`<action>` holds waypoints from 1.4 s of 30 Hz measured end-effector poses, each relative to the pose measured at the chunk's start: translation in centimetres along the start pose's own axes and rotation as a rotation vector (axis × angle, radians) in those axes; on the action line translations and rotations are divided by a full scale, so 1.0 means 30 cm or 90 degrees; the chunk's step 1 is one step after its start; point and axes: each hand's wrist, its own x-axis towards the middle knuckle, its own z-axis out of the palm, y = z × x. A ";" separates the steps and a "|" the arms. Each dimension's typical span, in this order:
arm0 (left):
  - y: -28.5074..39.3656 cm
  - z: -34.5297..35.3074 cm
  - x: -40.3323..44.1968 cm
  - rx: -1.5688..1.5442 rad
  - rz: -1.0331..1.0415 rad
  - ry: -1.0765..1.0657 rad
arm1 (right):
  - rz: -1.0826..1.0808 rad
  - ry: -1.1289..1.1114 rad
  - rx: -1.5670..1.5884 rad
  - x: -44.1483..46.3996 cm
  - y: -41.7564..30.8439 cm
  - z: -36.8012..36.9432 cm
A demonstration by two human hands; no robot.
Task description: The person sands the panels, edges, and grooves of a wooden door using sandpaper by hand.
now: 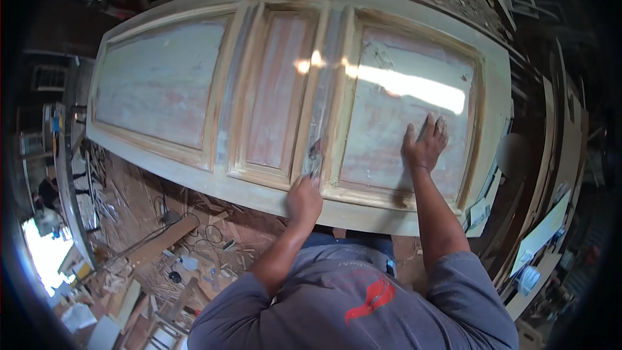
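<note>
A wooden panel door [379, 217] lies flat in front of me, coated pale with brownish moulding around its recessed panels. My left hand [304, 199] is at the door's near side, closed and slightly blurred, on the flat strip between the narrow middle panel [277, 91] and the large right panel [382, 149]. From its fingers a small, thin scraper-like tool [315, 159] points away from me; its exact shape is hard to make out. On the right panel rests my right hand [426, 146], fingers stretched out, holding nothing.
Wood offcuts and shavings litter the floor at the lower left, with a plank [165, 236] and cables among them. Long boards [551, 155] stand along the right side. Bright light reflects off the right panel. Debris covers the ground beyond the door's far edge.
</note>
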 end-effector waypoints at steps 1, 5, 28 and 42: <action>0.000 0.006 -0.004 0.002 0.000 0.010 | 0.007 -0.005 0.000 -0.012 0.007 -0.010; 0.065 0.077 0.219 0.027 -0.001 0.027 | 0.012 -0.015 0.012 0.004 -0.007 -0.006; 0.404 0.296 1.219 0.172 0.057 0.097 | 0.007 -0.038 0.016 0.015 0.012 -0.002; 0.297 0.223 0.919 0.090 0.075 0.039 | 0.007 -0.017 0.022 0.013 0.008 0.007</action>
